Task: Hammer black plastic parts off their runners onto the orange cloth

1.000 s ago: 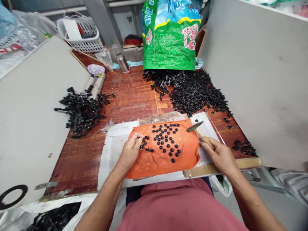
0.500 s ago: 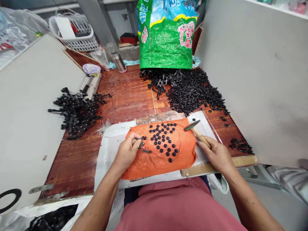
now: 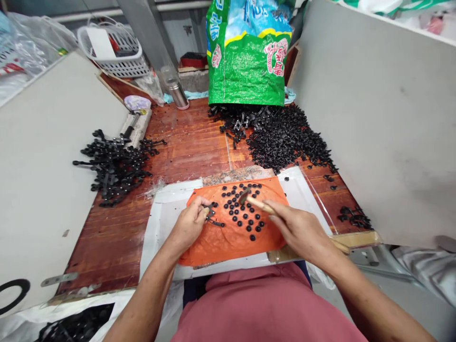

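My left hand [image 3: 192,219] pinches a black jointed part [image 3: 211,213] at the left side of an orange cloth [image 3: 210,244]. One thin arm of that part points right across the cloth and ends in a round tip. My right hand [image 3: 297,228] is closed around the wooden handle of a hammer [image 3: 261,205], whose dark head is over the upper middle of the cloth. Below and around the hammer head, many small black round pieces [image 3: 249,228] are spread out on the cloth. Whether the head touches any of them I cannot tell.
Black jointed parts [image 3: 114,166] are heaped at the left. Behind the cloth, a large pile of small black pieces [image 3: 285,137] spills below a green bag [image 3: 247,76]. A steel flask [image 3: 178,95] and white basket [image 3: 114,59] stand behind. Grey panels [image 3: 384,118] border both sides.
My right hand has swung the hammer left, from the cloth's right edge to over the round pieces. My left hand with the black jointed part has hardly moved.
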`<state>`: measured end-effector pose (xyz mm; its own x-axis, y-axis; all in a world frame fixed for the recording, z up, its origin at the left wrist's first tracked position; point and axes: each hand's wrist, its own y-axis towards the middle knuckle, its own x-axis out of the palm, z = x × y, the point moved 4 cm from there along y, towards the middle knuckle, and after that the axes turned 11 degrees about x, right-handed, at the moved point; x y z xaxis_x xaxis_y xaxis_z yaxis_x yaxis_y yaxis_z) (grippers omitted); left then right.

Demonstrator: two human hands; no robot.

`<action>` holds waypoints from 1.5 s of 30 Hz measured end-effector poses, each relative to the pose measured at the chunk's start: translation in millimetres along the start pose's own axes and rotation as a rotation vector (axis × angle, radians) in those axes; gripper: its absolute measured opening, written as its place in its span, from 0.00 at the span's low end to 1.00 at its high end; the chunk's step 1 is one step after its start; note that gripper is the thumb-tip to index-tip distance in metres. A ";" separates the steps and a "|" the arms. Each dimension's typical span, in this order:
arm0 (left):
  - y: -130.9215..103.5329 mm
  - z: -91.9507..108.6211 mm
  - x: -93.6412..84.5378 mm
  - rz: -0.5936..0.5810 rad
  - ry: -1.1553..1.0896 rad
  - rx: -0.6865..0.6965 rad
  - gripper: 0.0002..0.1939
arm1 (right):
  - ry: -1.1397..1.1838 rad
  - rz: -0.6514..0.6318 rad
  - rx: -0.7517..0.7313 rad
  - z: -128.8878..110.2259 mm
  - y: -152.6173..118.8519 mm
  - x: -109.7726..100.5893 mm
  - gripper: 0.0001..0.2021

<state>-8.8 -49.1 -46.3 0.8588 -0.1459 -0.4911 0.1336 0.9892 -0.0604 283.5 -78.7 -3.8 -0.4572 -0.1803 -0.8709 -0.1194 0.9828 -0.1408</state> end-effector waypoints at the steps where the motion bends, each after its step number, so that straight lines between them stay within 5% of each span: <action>1: 0.1 0.8 -0.1 0.004 0.000 0.001 0.07 | -0.008 -0.033 -0.045 -12.7 4.4 2.6 0.21; 6: 1.9 -1.2 2.4 0.011 -0.041 0.007 0.06 | -0.031 -0.012 -0.235 -56.7 20.3 9.9 0.22; 12: 2.6 -8.2 3.7 0.014 -0.071 0.040 0.04 | -0.198 -0.015 -0.246 -70.2 25.5 21.2 0.23; 18: 1.1 -6.6 2.4 0.014 -0.080 0.027 0.04 | -0.161 0.055 -0.247 -68.8 27.1 24.4 0.25; 22: 2.0 -9.1 3.0 0.011 -0.077 0.026 0.04 | -0.303 -0.011 -0.232 -64.9 28.2 27.1 0.25; 26: 2.6 -8.4 3.5 0.024 -0.081 0.032 0.04 | -0.185 0.084 -0.253 -67.2 24.7 18.0 0.27; 30: 2.2 -2.1 3.0 0.012 -0.047 0.034 0.03 | -0.291 -0.068 -0.225 -68.8 23.0 26.6 0.25; 33: 1.7 -1.7 3.6 0.016 -0.054 0.018 0.03 | -0.207 -0.047 -0.224 -68.2 25.2 22.2 0.25; 39: -0.6 -9.9 8.4 0.071 -0.366 -0.092 0.11 | 0.025 0.052 -0.144 -53.3 29.6 -1.4 0.26; 45: -3.1 -3.5 5.4 0.067 -0.496 -0.227 0.17 | 0.061 0.043 -0.070 -32.8 22.1 1.7 0.26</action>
<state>-6.4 -52.9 -51.7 0.9992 -0.0173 -0.0348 0.0078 0.9666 -0.2560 251.2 -58.6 7.1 -0.5155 -0.1423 -0.8450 -0.1589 0.9849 -0.0690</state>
